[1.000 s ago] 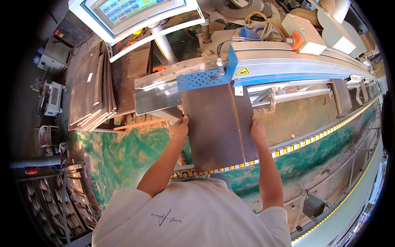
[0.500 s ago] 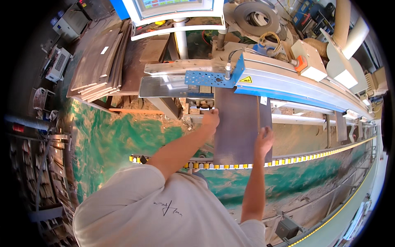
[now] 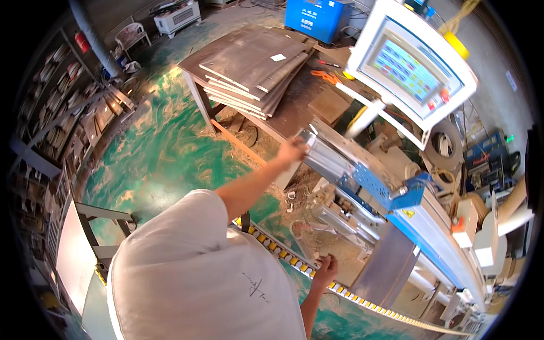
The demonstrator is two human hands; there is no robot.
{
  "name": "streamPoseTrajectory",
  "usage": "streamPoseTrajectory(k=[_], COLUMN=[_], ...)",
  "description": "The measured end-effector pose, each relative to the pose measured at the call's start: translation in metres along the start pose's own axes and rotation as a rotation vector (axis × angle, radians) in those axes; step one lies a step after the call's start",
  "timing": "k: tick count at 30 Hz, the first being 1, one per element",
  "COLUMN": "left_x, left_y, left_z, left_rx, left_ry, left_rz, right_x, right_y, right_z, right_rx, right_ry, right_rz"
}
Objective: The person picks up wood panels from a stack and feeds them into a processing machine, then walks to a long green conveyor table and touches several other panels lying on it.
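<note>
My left hand (image 3: 293, 150) reaches out to the near end of the machine's shiny metal infeed plate (image 3: 328, 160), its fingers stretched toward the edge; whether they touch it I cannot tell. My right hand (image 3: 326, 269) hangs above the roller rail (image 3: 300, 264), fingers loosely bent and holding nothing. To the right of it, apart from both hands, a dark brown board (image 3: 386, 266) lies between the roller rail and the blue-edged machine beam (image 3: 430, 243). The board's far edge goes under the beam.
A stack of brown boards (image 3: 249, 59) lies on a table (image 3: 289, 116) beyond my left hand, with orange-handled scissors (image 3: 324, 76) nearby. A control screen (image 3: 411, 65) stands above the machine. A blue cabinet (image 3: 317, 20) is at the back; shelves (image 3: 42, 107) line the left.
Both hands have come off the brown board. My view and body have turned left toward the stacked boards; my left hand now stretches to the infeed plate, and the board appears farther right.
</note>
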State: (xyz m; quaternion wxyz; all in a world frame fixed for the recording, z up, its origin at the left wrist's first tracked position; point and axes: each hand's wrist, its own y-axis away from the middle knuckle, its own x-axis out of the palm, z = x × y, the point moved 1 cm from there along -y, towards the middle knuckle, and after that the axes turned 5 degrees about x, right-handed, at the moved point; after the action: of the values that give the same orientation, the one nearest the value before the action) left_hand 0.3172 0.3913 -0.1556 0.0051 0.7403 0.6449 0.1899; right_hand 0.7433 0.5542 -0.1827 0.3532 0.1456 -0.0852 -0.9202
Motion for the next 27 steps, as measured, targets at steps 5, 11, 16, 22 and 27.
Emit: streamPoseTrajectory(k=[5,11,16,22,27], left_x=[-0.151,-0.228,-0.213,-0.229,-0.327], left_y=[-0.086,-0.14,-0.1,0.035,0.067], left_z=[-0.13,-0.157,-0.146,-0.114,-0.097], left_rx=[0.015,0.039,0.04,-0.107,-0.404], left_ry=[0.186,0.252,0.009,-0.172,-0.203], left_rz=[-0.309,-0.243,-0.185,0.133,0.418], right_x=[0.084,0.23,0.369,0.47,0.458], right_y=[-0.011,-0.048,-0.089,-0.12,-0.1], right_z=[0.026,0.089,0.144,0.217,0.22], right_rx=[0.09,-0.08,0.033,0.504,0.57], right_ry=[0.041,0.32,0.127,-0.416,-0.268], right_rz=[0.177,0.442,0.605,0.778,0.452])
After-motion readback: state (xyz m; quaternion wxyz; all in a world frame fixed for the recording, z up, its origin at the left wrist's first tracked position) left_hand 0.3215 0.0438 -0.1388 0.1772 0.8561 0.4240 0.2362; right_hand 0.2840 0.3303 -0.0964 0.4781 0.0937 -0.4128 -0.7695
